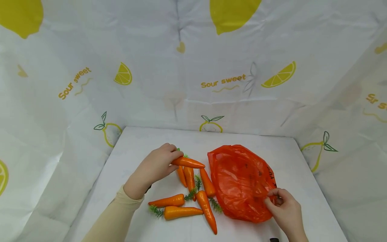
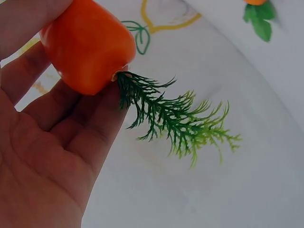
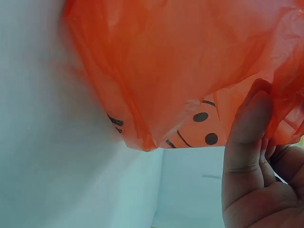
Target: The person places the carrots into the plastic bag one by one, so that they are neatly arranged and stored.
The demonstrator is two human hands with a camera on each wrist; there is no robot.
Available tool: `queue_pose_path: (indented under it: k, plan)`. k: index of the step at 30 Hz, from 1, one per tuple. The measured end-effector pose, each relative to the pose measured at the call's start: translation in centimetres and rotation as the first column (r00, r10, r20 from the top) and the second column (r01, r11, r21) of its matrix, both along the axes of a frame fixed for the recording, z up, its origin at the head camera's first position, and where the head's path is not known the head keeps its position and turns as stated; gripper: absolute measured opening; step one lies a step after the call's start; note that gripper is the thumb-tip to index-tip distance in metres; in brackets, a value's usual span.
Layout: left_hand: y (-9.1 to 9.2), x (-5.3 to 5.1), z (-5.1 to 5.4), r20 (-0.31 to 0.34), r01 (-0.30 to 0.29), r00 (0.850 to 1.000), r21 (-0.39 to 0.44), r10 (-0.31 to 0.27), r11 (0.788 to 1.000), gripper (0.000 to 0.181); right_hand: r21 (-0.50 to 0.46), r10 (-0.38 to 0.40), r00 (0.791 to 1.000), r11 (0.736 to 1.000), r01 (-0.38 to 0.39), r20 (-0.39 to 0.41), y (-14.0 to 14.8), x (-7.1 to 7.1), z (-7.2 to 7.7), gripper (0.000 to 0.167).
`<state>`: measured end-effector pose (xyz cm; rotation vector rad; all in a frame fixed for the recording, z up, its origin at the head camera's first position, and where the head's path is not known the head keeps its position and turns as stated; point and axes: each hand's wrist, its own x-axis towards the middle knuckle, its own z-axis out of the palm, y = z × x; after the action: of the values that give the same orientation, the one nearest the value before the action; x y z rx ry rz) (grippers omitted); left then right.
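My left hand [image 1: 160, 162] grips an orange carrot [image 1: 190, 162] by its thick end, above the other carrots. In the left wrist view the thumb and fingers are around the held carrot [image 2: 90, 47], and its feathery green top [image 2: 175, 114] sticks out beyond them. At the right, my right hand [image 1: 285, 208] pinches the edge of a thin red plastic bag [image 1: 239, 185]. Black print shows on that bag [image 3: 190, 57] in the right wrist view, with the thumb [image 3: 249, 123] pressed against it.
Several carrots lie on the white table [image 1: 121, 168] between the hands, among them one at the front [image 1: 207, 211], one pointing left [image 1: 169, 200] and a lighter one [image 1: 181, 212]. A small black object [image 1: 274, 240] shows at the bottom edge. A lemon-print sheet [image 1: 157, 67] hangs behind.
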<state>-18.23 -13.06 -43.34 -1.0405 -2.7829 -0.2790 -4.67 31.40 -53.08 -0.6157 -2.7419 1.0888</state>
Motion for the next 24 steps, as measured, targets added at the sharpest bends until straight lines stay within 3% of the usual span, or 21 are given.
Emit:
queue_pose_path:
  k: [5,8,14,19,24]
  plan:
    - [1.7,-0.2,1.0,0.031,0.043,0.999,0.003,-0.043,0.999,0.033,-0.02,0.01,1.0,1.0,-0.01,0.004,-0.5,0.0,-0.2,0.018]
    - [2.7,-0.3,1.5,0.096,0.062,0.993,0.05,-0.067,0.997,0.032,-0.034,0.022,1.0,0.999,-0.022,0.002,-0.6,0.0,-0.2,0.017]
    - [4.9,-0.6,1.7,0.23,0.123,0.959,0.182,-0.164,0.976,0.03,-0.049,0.023,1.0,0.999,-0.023,0.008,-1.0,0.0,0.0,0.018]
    - [6.7,-1.1,1.6,0.239,0.198,0.936,0.252,-0.259,0.947,0.033,-0.05,0.004,1.0,0.999,-0.005,-0.014,-1.4,0.0,-0.1,0.018]
    - [9.1,-1.4,1.6,0.223,0.258,0.922,0.251,-0.315,0.933,0.041,-0.064,-0.009,1.0,0.998,0.007,-0.019,-1.7,0.1,-0.1,0.019]
